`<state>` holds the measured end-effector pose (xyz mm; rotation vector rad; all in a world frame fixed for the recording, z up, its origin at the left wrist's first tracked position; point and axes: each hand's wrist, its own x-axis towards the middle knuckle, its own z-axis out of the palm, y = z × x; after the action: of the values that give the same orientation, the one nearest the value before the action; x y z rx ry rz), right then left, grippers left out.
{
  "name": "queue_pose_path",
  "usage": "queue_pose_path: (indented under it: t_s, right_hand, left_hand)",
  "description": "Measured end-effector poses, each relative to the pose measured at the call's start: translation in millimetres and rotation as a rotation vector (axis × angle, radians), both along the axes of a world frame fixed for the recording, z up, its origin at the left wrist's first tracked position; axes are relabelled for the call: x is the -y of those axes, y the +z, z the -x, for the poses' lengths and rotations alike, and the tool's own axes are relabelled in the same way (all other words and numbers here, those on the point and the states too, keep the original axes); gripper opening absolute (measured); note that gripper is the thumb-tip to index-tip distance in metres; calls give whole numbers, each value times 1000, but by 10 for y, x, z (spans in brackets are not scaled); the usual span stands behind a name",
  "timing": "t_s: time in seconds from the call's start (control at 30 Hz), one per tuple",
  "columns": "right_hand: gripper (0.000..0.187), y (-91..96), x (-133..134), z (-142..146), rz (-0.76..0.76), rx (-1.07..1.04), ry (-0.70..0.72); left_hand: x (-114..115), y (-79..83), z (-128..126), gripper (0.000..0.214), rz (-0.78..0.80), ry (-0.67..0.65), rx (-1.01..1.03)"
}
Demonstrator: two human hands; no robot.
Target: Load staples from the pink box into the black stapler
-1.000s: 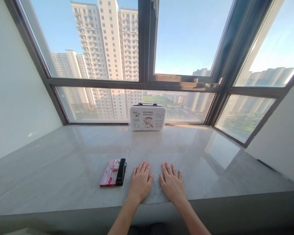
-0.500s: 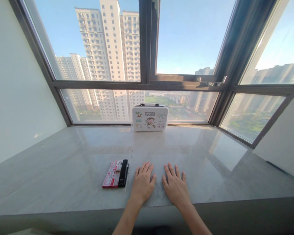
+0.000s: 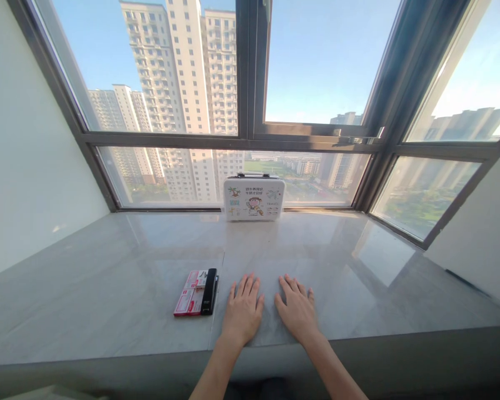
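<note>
My left hand point(image 3: 242, 308) lies palm down on the grey marble sill point(image 3: 125, 311), fingers stretched forward and holding nothing. To its right, my right hand point(image 3: 296, 308) rests on the same stone, its fingers spread and a little bent, also without anything in it. Just left of my left hand is a black stapler point(image 3: 209, 292), lying lengthwise against flat red-and-white packages point(image 3: 187, 297). A small white box point(image 3: 201, 279) with a dark picture on it sits on them beside the stapler. Neither hand touches these things.
A white case point(image 3: 254, 200) with cartoon prints and a black handle stands upright against the window, at the back middle. Dark window frames point(image 3: 170, 140) enclose the sill at the back and right. A white wall point(image 3: 29, 144) borders the left. The sill's front edge runs beneath my wrists.
The view has shifted slightly. My right hand's fingers have drawn in a little and bent more. My left hand stays flat, and the stapler and packages have not moved.
</note>
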<state>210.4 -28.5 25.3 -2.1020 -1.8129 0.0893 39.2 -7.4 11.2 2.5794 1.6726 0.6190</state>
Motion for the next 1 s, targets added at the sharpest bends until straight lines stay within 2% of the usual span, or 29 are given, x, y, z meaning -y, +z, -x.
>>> queue_pose_path:
  t_s: [0.1, 0.23, 0.33, 0.43, 0.5, 0.57, 0.67, 0.73, 0.8, 0.87, 1.0]
  right_hand:
    - [49, 184, -123, 287, -7, -121, 79]
    - [58, 392, -323, 992, -89, -300, 368]
    - [59, 430, -509, 1491, -31, -363, 388]
    - [55, 404, -705, 1734, 25, -365, 401]
    - [50, 391, -802, 1694, 37, -353, 432]
    - [44, 398, -842, 1492, 30, -338, 512]
    - [47, 439, -771, 992, -4, -306, 640]
    - [51, 461, -644, 654, -25, -298, 663]
    - [49, 455, -485, 408, -50, -313, 625]
    - [43, 422, -337, 294, -95, -339, 538]
    - [26, 370, -204, 358, -250, -439, 350]
  left_hand:
    - [57, -32, 40, 54, -39, -36, -29]
    - [184, -194, 120, 65, -97, -102, -37]
    - [336, -309, 215, 66, -112, -60, -3]
    - [541, -288, 369, 61, -78, -100, 6]
    - [670, -187, 480, 52, -48, -121, 39]
    - [750, -46, 563, 40, -15, -78, 118]
    - [730, 138, 588, 32, 25, 90, 227]
    - [637, 188, 528, 33, 11, 132, 227]
    - [524, 179, 420, 40, -16, 78, 189]
    - [428, 138, 302, 46, -23, -20, 141]
    - [332, 65, 171, 50, -14, -116, 77]
